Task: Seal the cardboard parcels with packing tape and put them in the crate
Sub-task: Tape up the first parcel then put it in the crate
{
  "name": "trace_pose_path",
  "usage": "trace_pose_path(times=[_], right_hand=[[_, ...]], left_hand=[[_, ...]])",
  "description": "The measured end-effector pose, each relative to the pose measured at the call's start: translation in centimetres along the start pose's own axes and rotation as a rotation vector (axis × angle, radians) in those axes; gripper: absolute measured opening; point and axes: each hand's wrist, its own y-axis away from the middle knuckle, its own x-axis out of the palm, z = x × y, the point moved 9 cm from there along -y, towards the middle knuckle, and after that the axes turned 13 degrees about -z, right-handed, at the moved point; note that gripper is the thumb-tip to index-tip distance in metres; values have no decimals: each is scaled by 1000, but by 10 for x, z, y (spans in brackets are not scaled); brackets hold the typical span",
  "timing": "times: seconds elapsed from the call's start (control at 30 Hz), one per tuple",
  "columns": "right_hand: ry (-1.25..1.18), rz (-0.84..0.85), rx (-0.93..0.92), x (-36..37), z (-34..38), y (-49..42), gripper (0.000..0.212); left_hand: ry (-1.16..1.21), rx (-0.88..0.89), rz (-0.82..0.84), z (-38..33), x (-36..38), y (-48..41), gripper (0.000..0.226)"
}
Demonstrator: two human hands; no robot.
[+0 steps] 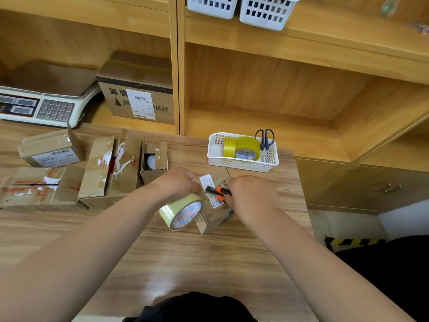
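Wooden shelving backs the desk (pixel 209 256), a pale wood-grain top. Five cardboard parcels lie on it. Four crowd the far left: a labelled parcel (pixel 52 149) by the far edge, a flattened parcel (pixel 34 188) at the left edge, a large torn parcel (pixel 109 169) beside it, and an open small parcel (pixel 154 159) with something white inside. The fifth, the held parcel (pixel 214 211), sits tilted near the desk's middle between both hands.

The left hand (pixel 178 182) curls its fingers round a pale tape roll (pixel 181 211), which touches the held parcel's left side. The right hand (pixel 251 197) grips an orange-and-black cutter (pixel 218 192) laid across that parcel's top.

Toward the far right corner stands one white basket (pixel 214 156) holding two yellow tape rolls (pixel 246 148) and one pair of scissors (pixel 264 138). Two more shelf baskets (pixel 267 12) sit above. One scale (pixel 44 105) and one shelved box (pixel 139 98) stand behind the far left edge.
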Motion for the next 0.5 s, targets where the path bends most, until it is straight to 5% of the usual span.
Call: trace_pose_path(times=[0.5], right_hand=[[2, 8, -17, 3, -9, 12, 18]], left_hand=[[-13, 7, 24, -1, 2, 0, 14]])
